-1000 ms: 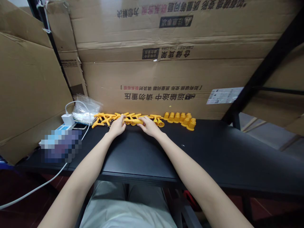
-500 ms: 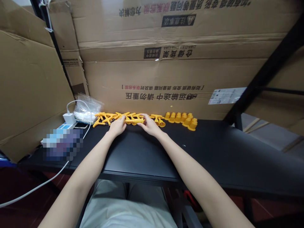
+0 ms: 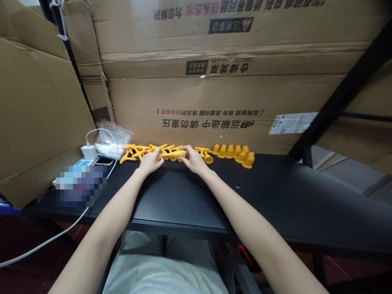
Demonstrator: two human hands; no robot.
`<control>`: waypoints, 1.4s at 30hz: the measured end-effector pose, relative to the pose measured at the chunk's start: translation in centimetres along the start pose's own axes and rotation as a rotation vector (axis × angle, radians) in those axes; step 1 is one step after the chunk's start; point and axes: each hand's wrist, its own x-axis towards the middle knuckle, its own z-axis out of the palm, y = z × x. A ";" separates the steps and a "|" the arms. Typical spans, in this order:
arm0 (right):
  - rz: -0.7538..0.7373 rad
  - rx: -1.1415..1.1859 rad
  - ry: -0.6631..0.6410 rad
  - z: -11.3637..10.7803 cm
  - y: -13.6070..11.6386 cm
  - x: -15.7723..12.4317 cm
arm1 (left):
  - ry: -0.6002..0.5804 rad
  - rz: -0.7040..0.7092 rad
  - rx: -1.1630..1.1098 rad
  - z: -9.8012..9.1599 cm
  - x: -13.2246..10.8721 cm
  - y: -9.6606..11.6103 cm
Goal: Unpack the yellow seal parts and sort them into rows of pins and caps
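Between my two hands lies a yellow plastic rod-like piece [image 3: 174,154], held level just above the far part of the table. My left hand [image 3: 150,161] pinches its left end. The fingers of my right hand [image 3: 196,161] close around its right end, thumb below. Behind my left hand spreads a row of yellow branched plastic pieces [image 3: 132,152], with dark bits like chain among them. Close by my right hand is a yellow flared piece [image 3: 208,158] lying on its side. Several yellow stepped cups [image 3: 229,152] stand upright farther right.
A black table [image 3: 183,196] meets a tall cardboard sheet [image 3: 196,94] at the back. To the left are a clear plastic bag [image 3: 112,136], a white charger [image 3: 89,152] with a cable, a phone [image 3: 104,161] and a blurred patch. A black slanted post [image 3: 330,98] rises at right.
My right hand has shifted slightly, its thumb now higher against the yellow piece. My left hand stays nearly in place, and the other yellow pieces have not moved.
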 end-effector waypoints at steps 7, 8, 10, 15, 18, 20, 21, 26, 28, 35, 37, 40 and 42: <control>0.064 0.100 -0.045 -0.3 0.0 -0.1 | 0.011 0.001 0.012 -0.2 0.2 -0.1; 0.092 0.134 -0.057 -0.3 0.0 -0.1 | 0.012 0.009 0.020 -0.2 0.2 -0.1; 0.153 0.237 -0.094 -0.4 -0.3 0.0 | 0.010 0.030 0.042 -0.3 0.2 -0.2; 0.291 0.464 -0.216 -1.1 -1.5 0.1 | 0.008 0.078 0.100 -0.8 0.1 0.0; 0.380 0.506 -0.203 -1.2 -2.1 0.2 | 0.015 0.074 0.099 -0.9 0.0 0.2; 0.439 0.534 -0.177 -1.2 -2.2 0.2 | 0.013 0.059 0.084 -0.8 0.0 0.3; 0.465 0.559 -0.177 -1.2 -2.2 0.3 | 0.011 0.051 0.074 -0.8 0.1 0.3; 0.495 0.780 -0.312 -1.8 -1.4 0.2 | 0.012 0.018 0.060 -0.4 0.2 0.0; 0.481 0.825 -0.336 -2.0 -1.2 0.2 | 0.015 0.016 0.067 -0.4 0.2 -0.1; 0.660 0.660 -0.213 -1.1 -2.4 0.6 | 0.060 0.023 0.061 -0.8 0.1 0.6; 0.709 0.613 -0.156 -0.9 -2.7 0.7 | 0.066 0.020 0.062 -0.8 0.0 0.8; 0.750 0.592 -0.162 -1.1 -2.6 0.8 | 0.066 0.003 0.075 -0.6 0.1 0.8; 0.736 0.632 -0.234 -1.5 -2.4 0.8 | 0.064 -0.012 0.081 -0.5 0.1 0.7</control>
